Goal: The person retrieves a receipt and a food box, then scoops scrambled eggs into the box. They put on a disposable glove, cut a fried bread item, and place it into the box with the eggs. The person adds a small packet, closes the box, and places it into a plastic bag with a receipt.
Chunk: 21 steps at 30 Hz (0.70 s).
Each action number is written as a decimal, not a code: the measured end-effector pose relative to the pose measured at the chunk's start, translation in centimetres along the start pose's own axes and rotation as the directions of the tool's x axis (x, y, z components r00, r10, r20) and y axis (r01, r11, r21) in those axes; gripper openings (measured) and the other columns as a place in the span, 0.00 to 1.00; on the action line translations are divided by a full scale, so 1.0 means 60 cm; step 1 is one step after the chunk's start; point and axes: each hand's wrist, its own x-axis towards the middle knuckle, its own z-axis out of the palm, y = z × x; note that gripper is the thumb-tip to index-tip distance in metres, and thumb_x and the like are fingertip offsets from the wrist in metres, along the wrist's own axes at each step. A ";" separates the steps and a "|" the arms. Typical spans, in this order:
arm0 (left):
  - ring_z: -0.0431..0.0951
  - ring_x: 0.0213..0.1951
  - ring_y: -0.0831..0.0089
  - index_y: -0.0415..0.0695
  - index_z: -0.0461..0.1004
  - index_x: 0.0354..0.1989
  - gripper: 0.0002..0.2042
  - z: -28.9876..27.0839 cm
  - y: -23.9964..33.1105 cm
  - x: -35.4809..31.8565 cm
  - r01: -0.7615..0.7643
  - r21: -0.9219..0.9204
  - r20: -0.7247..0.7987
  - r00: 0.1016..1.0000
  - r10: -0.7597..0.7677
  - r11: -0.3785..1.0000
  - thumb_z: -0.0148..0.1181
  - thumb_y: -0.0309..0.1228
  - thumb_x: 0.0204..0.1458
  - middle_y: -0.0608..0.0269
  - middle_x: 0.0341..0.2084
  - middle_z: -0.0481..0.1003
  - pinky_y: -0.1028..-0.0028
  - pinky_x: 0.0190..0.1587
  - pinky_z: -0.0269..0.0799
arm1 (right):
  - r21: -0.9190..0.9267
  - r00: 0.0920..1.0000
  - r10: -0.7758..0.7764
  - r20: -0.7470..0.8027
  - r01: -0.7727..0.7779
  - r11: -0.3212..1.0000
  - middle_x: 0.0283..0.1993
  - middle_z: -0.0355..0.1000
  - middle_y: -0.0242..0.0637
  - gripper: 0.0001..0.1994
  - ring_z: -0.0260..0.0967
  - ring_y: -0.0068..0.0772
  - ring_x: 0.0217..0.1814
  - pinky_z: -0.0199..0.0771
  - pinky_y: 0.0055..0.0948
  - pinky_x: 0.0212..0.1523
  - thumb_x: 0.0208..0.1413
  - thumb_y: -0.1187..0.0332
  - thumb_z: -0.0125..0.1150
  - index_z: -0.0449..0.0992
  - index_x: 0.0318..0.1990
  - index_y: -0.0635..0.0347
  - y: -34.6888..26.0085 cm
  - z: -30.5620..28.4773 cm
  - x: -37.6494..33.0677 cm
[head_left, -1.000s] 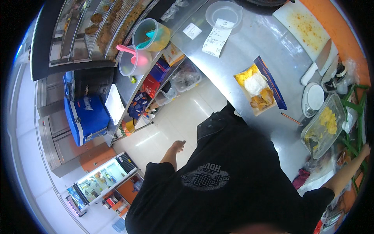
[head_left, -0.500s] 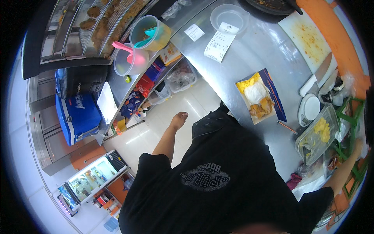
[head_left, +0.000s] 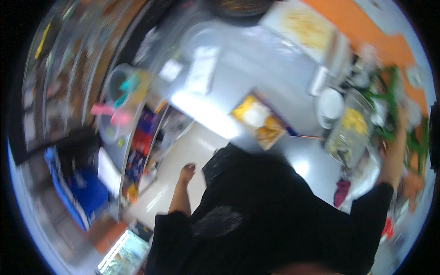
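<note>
1. We look down, through motion blur, over our own black shirt (head_left: pixel 275 211) toward a shiny metal tabletop (head_left: pixel 243 62).
2. Our left hand (head_left: pixel 186 173) hangs over the pale floor (head_left: pixel 170 156), well apart from the tabletop. Its fingers look loosely curled, and we see nothing in them.
3. Our right hand (head_left: pixel 402 111) reaches out to the far right, among the bars of a green crate (head_left: pixel 393 85) and beside some clear plastic (head_left: pixel 414 114). Blur hides its fingers, so we cannot tell whether they grasp anything.
4. An open food box (head_left: pixel 277 114) sits on the tabletop near the edge closest to us, with neither hand on it. It holds yellow food (head_left: pixel 244 106), a white mound (head_left: pixel 257 114) and golden-brown pieces (head_left: pixel 269 134), and its dark flap stands along the far right side.
5. A thin orange stick (head_left: pixel 308 137) lies just right of the box. Beyond it are a round white device (head_left: pixel 330 107) and a clear tub (head_left: pixel 361 101) with more yellow food inside.
6. Farther back we find a white-handled knife (head_left: pixel 319 80), a stained white board (head_left: pixel 278 23) and a dark pan (head_left: pixel 240 8).
7. Left of these, a long paper slip (head_left: pixel 201 69) lies near a smaller square one (head_left: pixel 171 70).
8. On the left-hand counter, a teal scoop (head_left: pixel 129 86) and a pink scoop (head_left: pixel 109 111) rest in two clear containers.
</note>
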 end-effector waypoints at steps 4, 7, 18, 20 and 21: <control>0.84 0.43 0.67 0.35 0.76 0.56 0.18 -0.019 0.009 0.023 0.230 -0.514 0.042 0.969 -0.243 0.827 0.47 0.37 0.73 0.54 0.43 0.82 0.66 0.44 0.82 | -0.226 0.927 0.071 0.369 0.015 0.974 0.60 0.76 0.62 0.26 0.73 0.61 0.62 0.68 0.50 0.65 0.62 0.55 0.50 0.80 0.54 0.68 -0.084 -0.038 -0.036; 0.83 0.44 0.57 0.39 0.78 0.50 0.14 -0.031 -0.004 0.046 -0.305 0.119 -0.071 0.947 0.315 0.945 0.52 0.36 0.69 0.54 0.41 0.82 0.61 0.47 0.81 | 0.060 0.974 0.115 0.194 -0.129 0.990 0.61 0.74 0.65 0.25 0.73 0.61 0.63 0.69 0.51 0.65 0.58 0.57 0.54 0.79 0.56 0.67 -0.169 -0.094 -0.078; 0.81 0.39 0.45 0.44 0.79 0.38 0.10 -0.035 0.067 0.075 -0.405 0.147 0.006 0.913 0.408 0.903 0.57 0.36 0.59 0.50 0.36 0.81 0.52 0.44 0.76 | 0.021 0.954 0.133 -0.269 -0.132 0.991 0.47 0.81 0.52 0.13 0.79 0.60 0.49 0.78 0.57 0.47 0.56 0.70 0.57 0.82 0.47 0.57 -0.273 -0.155 -0.160; 0.81 0.40 0.45 0.44 0.79 0.38 0.10 -0.045 0.102 0.079 -0.380 0.153 0.023 0.924 0.381 0.912 0.57 0.36 0.59 0.50 0.37 0.81 0.52 0.44 0.76 | 0.028 0.960 0.043 -0.277 -0.037 0.999 0.44 0.81 0.49 0.12 0.79 0.59 0.48 0.76 0.56 0.49 0.55 0.72 0.56 0.83 0.45 0.56 -0.257 -0.168 -0.182; 0.81 0.40 0.46 0.44 0.79 0.38 0.10 -0.047 0.118 0.080 -0.370 0.156 0.030 0.929 0.370 0.916 0.57 0.36 0.59 0.50 0.37 0.82 0.52 0.44 0.77 | 0.007 0.920 -0.030 -0.392 0.036 0.999 0.44 0.82 0.47 0.12 0.79 0.57 0.48 0.76 0.55 0.50 0.56 0.72 0.56 0.84 0.44 0.54 -0.250 -0.175 -0.188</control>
